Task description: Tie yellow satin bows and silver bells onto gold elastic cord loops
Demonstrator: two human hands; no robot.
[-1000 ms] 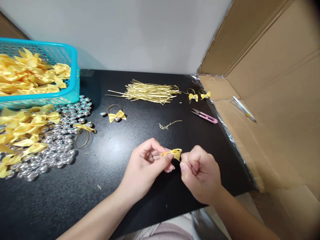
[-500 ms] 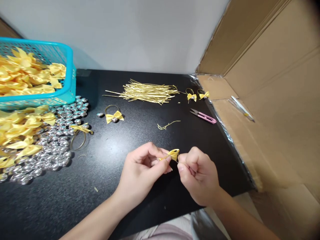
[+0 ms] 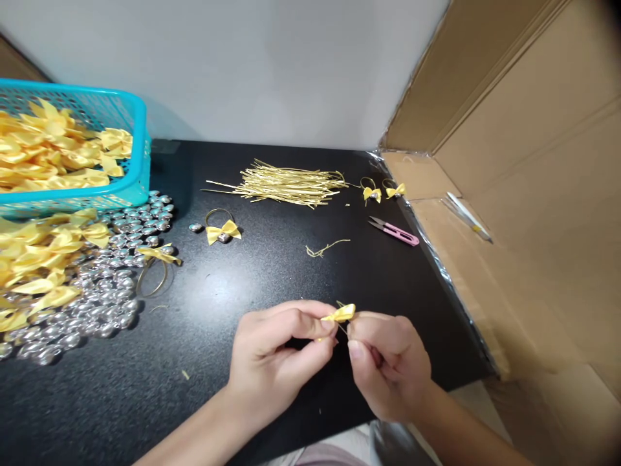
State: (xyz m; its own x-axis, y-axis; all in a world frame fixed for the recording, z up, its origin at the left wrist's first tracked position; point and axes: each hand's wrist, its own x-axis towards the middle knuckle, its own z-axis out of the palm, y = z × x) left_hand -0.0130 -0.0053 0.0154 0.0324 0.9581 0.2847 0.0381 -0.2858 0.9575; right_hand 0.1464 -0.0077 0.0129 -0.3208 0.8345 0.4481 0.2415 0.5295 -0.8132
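Near the front of the black table, my left hand [image 3: 284, 359] pinches a yellow ribbon bow [image 3: 345, 314] between thumb and fingers. My right hand [image 3: 391, 362] is closed just to its right, thumb pressed to the index finger on a thin gold tie [image 3: 342, 329] that runs from the bow. Part of the bow is hidden by my left fingers. Farther back lies a bundle of gold twist ties [image 3: 291, 184]. Left of my hands are a bow on a gold ring with a silver bead [image 3: 223, 232] and another ringed bow [image 3: 159, 254] tipped on its side.
A blue basket [image 3: 140, 145] of yellow bows stands at the back left. Loose bows [image 3: 43, 259] and silver beads [image 3: 104, 304] cover the left side. Pink thread snips [image 3: 395, 232] and two ringed bows [image 3: 372, 194] lie right. Cardboard [image 3: 524, 194] walls the right edge.
Both hands have come slightly lower, toward me. The bow has turned flatter, and my left fingers lie more extended over it. The view has shifted a little.
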